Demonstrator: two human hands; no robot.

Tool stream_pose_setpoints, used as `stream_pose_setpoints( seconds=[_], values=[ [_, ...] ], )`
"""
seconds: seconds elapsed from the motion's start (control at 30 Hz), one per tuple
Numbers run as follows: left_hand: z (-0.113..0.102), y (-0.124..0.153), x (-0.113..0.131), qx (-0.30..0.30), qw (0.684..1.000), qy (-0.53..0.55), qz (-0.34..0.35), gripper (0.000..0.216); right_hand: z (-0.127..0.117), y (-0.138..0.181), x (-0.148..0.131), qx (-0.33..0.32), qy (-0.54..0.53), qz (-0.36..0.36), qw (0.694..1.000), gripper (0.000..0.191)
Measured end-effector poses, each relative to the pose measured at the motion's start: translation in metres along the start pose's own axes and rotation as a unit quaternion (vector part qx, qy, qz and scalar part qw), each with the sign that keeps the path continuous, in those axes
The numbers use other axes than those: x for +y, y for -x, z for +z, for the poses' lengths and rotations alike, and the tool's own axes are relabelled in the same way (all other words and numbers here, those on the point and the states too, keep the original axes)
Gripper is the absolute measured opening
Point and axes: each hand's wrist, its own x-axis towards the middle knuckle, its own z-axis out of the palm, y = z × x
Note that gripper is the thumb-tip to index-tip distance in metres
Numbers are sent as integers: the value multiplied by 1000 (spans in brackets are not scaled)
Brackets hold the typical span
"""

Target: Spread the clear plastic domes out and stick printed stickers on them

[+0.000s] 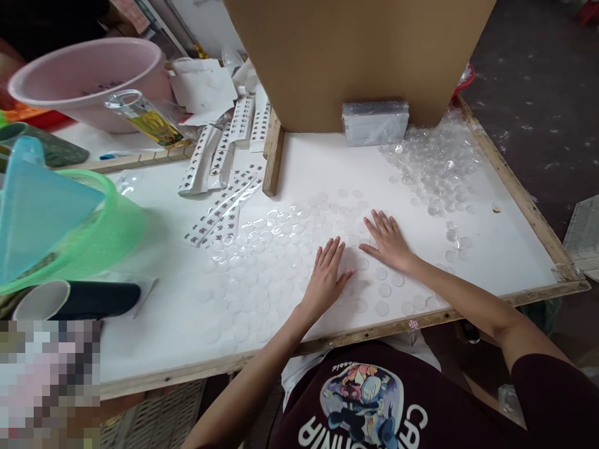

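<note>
My left hand (pixel 326 279) lies flat with its fingers stretched out at the right side of a spread of clear round plastic discs (pixel 262 287). My right hand (pixel 387 242) is beside it, fingers spread, over a few more discs. Neither hand grips anything. Most discs lie in a single loose layer on the white tabletop (pixel 505 262). A denser heap of clear discs (pixel 435 162) sits at the far right. Several single discs (pixel 384 290) are scattered near the front edge, between the hands and the rim.
A cardboard box (pixel 355 56) stands at the back, with a plastic-wrapped stack (pixel 374 123) against it. Sticker sheets (pixel 224 212), a pink basin (pixel 88 81), a green basket (pixel 116 218) and a dark cup (pixel 103 299) are on the left. A wooden rim (pixel 515 168) edges the table.
</note>
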Motion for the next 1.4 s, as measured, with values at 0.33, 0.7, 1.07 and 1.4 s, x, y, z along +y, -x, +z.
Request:
stream_pose_setpoints(
  seconds=[0.33,0.7,1.07,1.4],
  values=[
    [3,1,-8,39,999,1,-38,61,0,-81,-20,15,5,10,1000,83],
    [9,-3,-14,21,997,11,-74,59,8,-146,-54,16,1,-2,1000,80],
    [11,-4,-15,-2,997,-39,-71,68,8,-164,-57,70,-57,-25,996,75],
    [-15,-3,-43,72,983,-52,-163,74,-6,-27,19,137,-161,-3,977,72]
  ],
)
